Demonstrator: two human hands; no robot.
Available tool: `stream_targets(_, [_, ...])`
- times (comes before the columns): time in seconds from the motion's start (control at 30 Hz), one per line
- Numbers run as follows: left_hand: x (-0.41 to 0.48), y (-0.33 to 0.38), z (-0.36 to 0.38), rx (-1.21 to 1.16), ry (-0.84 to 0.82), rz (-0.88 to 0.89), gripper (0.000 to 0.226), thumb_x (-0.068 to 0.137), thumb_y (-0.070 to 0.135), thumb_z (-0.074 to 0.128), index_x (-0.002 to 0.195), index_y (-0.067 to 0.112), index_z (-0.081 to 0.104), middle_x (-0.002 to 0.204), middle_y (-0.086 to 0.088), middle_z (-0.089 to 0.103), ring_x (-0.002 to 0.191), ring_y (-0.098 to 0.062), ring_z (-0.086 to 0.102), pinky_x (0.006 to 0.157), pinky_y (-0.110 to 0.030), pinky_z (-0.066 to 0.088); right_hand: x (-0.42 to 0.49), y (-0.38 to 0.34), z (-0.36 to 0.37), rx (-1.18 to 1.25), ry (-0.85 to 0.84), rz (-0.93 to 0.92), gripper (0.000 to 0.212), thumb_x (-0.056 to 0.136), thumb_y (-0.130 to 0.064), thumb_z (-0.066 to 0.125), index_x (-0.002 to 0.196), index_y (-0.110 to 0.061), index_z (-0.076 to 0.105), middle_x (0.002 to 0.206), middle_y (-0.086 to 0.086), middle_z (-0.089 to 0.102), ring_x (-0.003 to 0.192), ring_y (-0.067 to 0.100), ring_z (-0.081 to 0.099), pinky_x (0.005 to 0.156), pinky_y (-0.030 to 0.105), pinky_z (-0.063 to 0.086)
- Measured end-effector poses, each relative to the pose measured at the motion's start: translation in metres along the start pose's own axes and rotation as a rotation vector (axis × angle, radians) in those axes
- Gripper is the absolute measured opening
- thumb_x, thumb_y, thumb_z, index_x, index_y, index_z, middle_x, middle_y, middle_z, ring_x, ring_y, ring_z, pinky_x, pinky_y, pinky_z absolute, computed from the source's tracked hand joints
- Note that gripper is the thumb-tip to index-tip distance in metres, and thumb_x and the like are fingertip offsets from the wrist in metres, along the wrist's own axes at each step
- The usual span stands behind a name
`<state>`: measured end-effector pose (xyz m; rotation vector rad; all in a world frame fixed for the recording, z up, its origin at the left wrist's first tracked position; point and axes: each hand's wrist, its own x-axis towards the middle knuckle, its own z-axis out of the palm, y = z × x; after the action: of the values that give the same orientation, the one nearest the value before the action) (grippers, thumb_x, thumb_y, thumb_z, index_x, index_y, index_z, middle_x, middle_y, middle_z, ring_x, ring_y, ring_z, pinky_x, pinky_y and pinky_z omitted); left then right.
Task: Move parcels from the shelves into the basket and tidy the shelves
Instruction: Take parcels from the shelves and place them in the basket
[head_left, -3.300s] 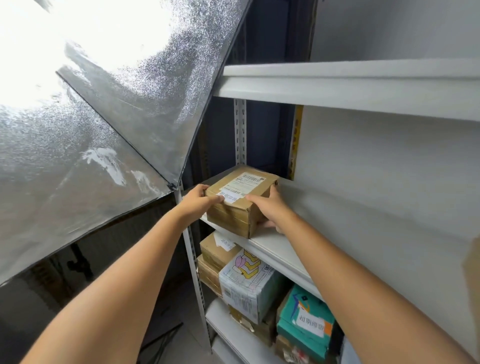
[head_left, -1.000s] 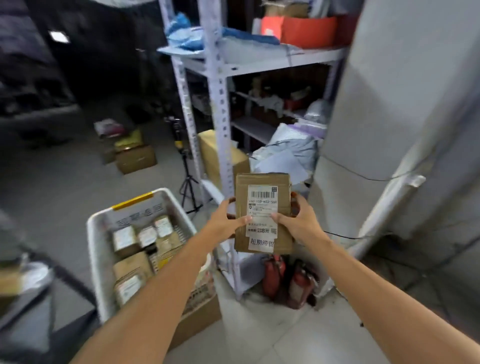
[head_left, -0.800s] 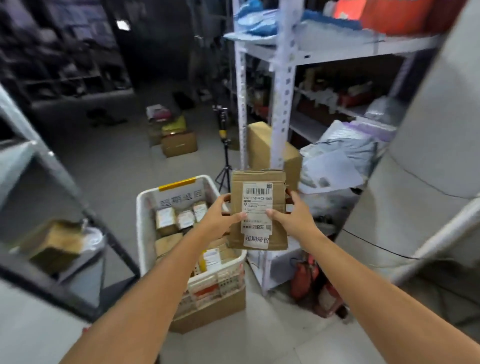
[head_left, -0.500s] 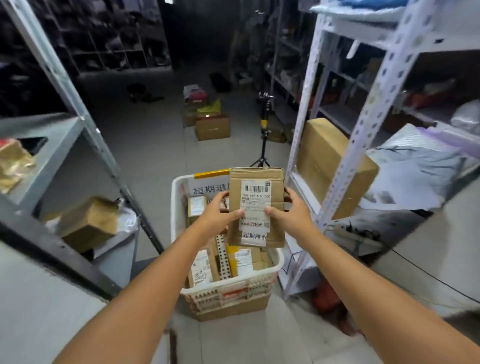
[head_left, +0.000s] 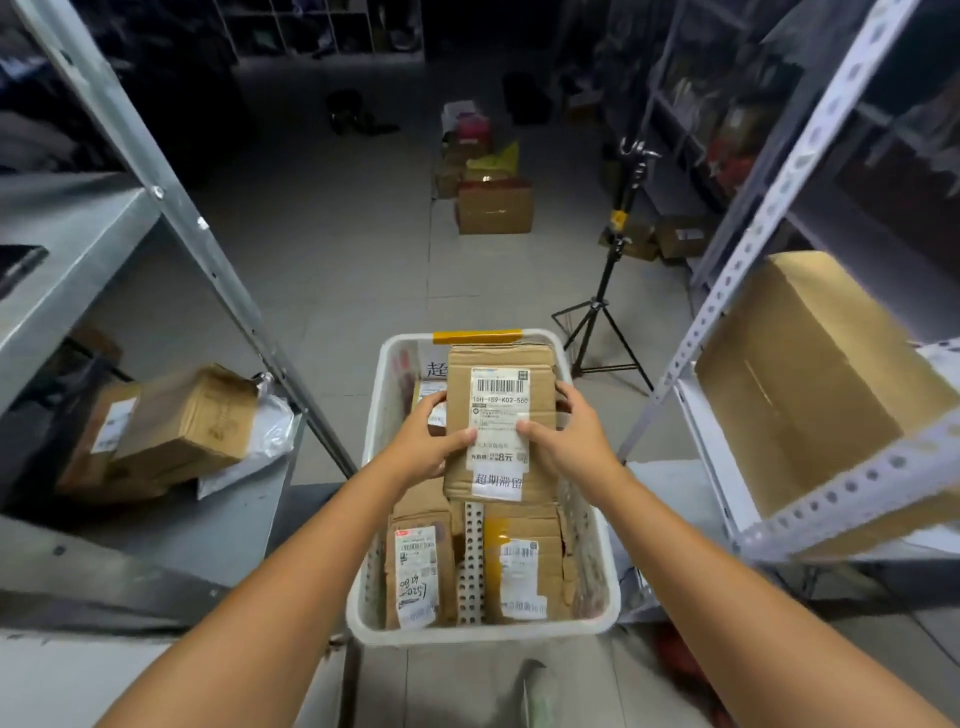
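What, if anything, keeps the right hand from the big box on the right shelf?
Probably yes, once freed: the way to the big box looks open. For now the right hand shares its grip on the parcel with the left hand above the basket.

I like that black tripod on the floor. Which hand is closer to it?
Right. The right hand grips the parcel on the side toward the tripod; the left hand grips the opposite side, with the parcel between it and the tripod.
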<state>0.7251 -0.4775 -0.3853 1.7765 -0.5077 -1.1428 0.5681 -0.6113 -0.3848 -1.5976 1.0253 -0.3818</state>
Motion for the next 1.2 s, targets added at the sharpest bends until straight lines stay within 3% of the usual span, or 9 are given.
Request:
stream_targets(0.2, [0.081,-0.014,0.005,-0.030,0.068,-0.044,0.067,0.092,0.022,0.068,0.148,0.034,0.034,0.126,-0.001,0.064,0.102,-0.012,0.066,0.071,-0.028,0.058,0.093,0.021,0.007,-0.015,-0.083,0.063,0.069,0.083,-0.014,0.077,0.140,-0.019,0.038,0.133,0.000,0.056,0.118,0.015,0.056,0.095,0.030,0.048])
stream_targets(0.3, [0.117,-0.021,0.004,-0.055,0.086,-0.081,0.067,0.092,0.019,0.068,0.148,0.034,0.034,0.120,-0.001,0.067,0.101,-0.015,0.068,0.083,-0.038,0.059,0.129,0.032,0.013,-0.042,-0.097,0.087,0.067,0.083,-0.016,0.077,0.139,-0.022,0.040,0.133,-0.001,0.058,0.119,0.016,0.057,0.098,0.036,0.050])
stream_targets(0.4, [0.166,-0.035,-0.002,-0.064,0.081,-0.119,0.068,0.091,0.019,0.069,0.148,0.034,0.035,0.118,-0.002,0.069,0.099,-0.015,0.069,0.078,-0.037,0.060,0.170,0.049,0.025,-0.071,-0.100,0.107,0.065,0.082,-0.019,0.077,0.136,-0.026,0.041,0.132,-0.003,0.058,0.118,0.017,0.058,0.100,0.046,0.051])
stream_targets(0.53, [0.230,-0.063,-0.012,-0.091,0.062,-0.170,0.067,0.090,0.019,0.070,0.147,0.034,0.037,0.113,-0.001,0.071,0.096,-0.017,0.071,0.077,-0.038,0.061,0.226,0.085,0.049,-0.106,-0.095,0.121,0.071,0.077,-0.028,0.079,0.136,-0.032,0.041,0.134,0.000,0.051,0.118,0.019,0.056,0.098,0.047,0.053])
stream_targets(0.63, [0.278,-0.089,-0.016,-0.102,0.031,-0.191,0.071,0.090,0.017,0.071,0.149,0.032,0.035,0.115,-0.004,0.071,0.098,-0.019,0.071,0.083,-0.040,0.060,0.261,0.115,0.064,-0.130,-0.055,0.122,0.074,0.072,-0.029,0.080,0.137,-0.023,0.045,0.129,0.004,0.055,0.113,0.018,0.059,0.097,0.045,0.053])
stream_targets(0.77, [0.333,-0.116,-0.013,-0.083,-0.023,-0.187,0.070,0.090,0.016,0.071,0.148,0.028,0.036,0.119,-0.006,0.069,0.099,-0.016,0.070,0.075,-0.031,0.060,0.293,0.145,0.073,-0.103,0.002,0.172,0.065,0.082,-0.009,0.076,0.140,-0.012,0.045,0.122,0.000,0.061,0.110,0.015,0.062,0.094,0.034,0.054])
stream_targets(0.93, [0.383,-0.145,-0.002,-0.054,-0.082,-0.201,0.071,0.088,0.021,0.073,0.147,0.033,0.037,0.120,-0.001,0.070,0.103,-0.016,0.069,0.093,-0.045,0.055,0.323,0.174,0.076,-0.131,0.000,0.219,0.061,0.087,-0.007,0.071,0.141,-0.013,0.043,0.111,-0.011,0.058,0.097,0.004,0.060,0.071,0.009,0.050])
stream_targets(1.13, [0.403,-0.163,0.014,-0.042,-0.162,-0.203,0.067,0.091,0.017,0.069,0.148,0.032,0.035,0.123,-0.006,0.068,0.104,-0.016,0.068,0.089,-0.034,0.056,0.339,0.195,0.072,-0.196,0.014,0.256,0.061,0.088,-0.006,0.070,0.141,-0.017,0.044,0.110,-0.013,0.059,0.101,0.008,0.059,0.077,0.015,0.050])
stream_targets(1.2, [0.406,-0.170,0.020,-0.029,-0.163,-0.210,0.069,0.091,0.017,0.069,0.148,0.034,0.034,0.124,-0.004,0.067,0.107,-0.017,0.067,0.092,-0.038,0.055,0.340,0.202,0.070,-0.237,0.014,0.261,0.060,0.087,-0.007,0.070,0.140,-0.019,0.045,0.115,-0.010,0.061,0.104,0.009,0.060,0.087,0.024,0.053])
